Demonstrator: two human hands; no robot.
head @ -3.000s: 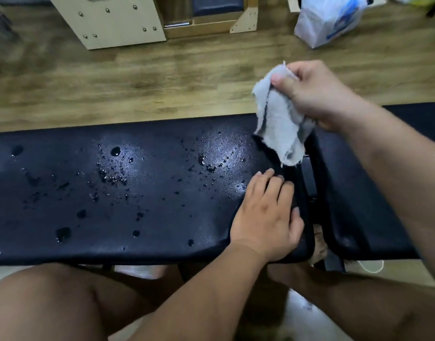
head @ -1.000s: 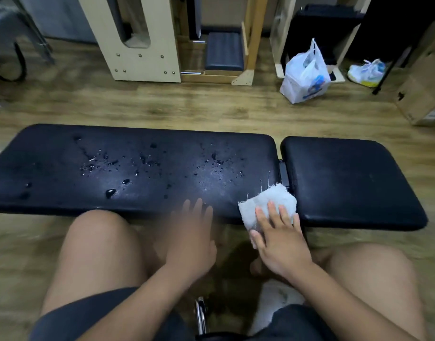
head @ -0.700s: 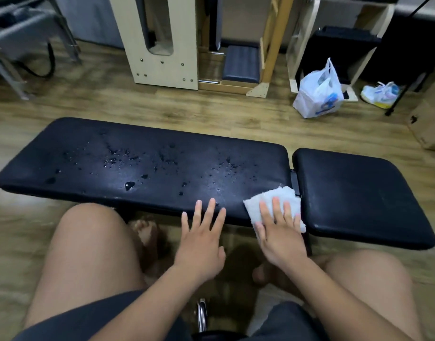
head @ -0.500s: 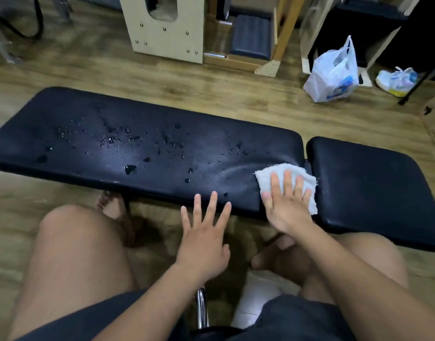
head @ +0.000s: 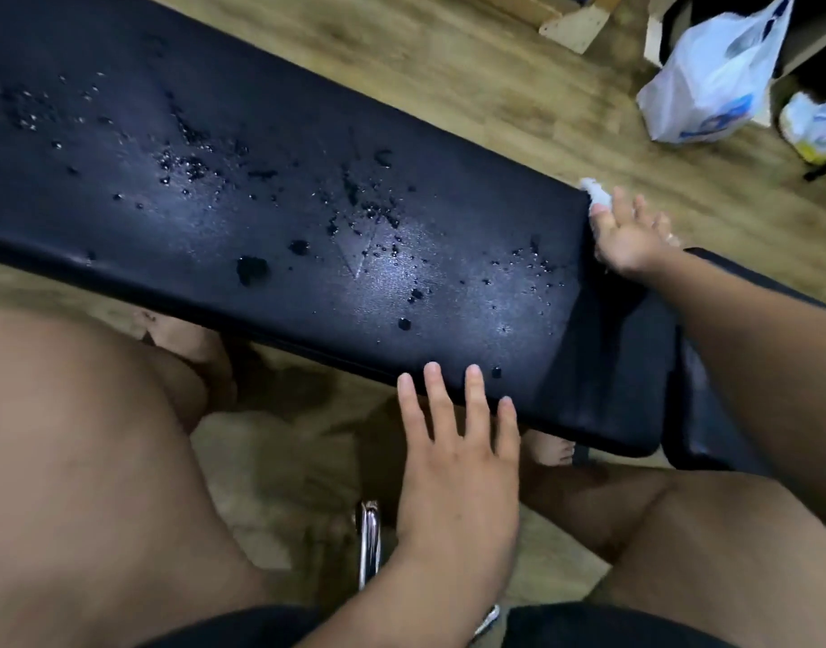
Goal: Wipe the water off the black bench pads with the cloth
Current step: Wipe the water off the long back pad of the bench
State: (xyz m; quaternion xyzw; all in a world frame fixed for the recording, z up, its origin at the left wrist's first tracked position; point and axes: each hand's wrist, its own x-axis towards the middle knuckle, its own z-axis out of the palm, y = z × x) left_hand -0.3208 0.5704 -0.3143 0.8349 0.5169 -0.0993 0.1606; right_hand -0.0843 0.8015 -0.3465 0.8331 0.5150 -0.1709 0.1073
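Right hand (head: 628,236) lies flat, fingers spread, pressing cloth (head: 597,195) at far end of wet long bench pad (head: 280,217). Left hand (head: 458,465) spread, empty, fingertips on near edge.

Black bench pad (head: 308,189) speckled with glistening droplets, white cloth (head: 597,195), white-and-blue plastic bag (head: 710,72), brown wood-grain floor (head: 472,72).

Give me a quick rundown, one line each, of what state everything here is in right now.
Long bench pad: wet, beaded with droplets.
Cloth: under the right hand, at the pad's far corner.
Right hand: flat, pressing the cloth.
Left hand: open, fingertips on the pad's near edge.
Plastic bag: upright on the floor.
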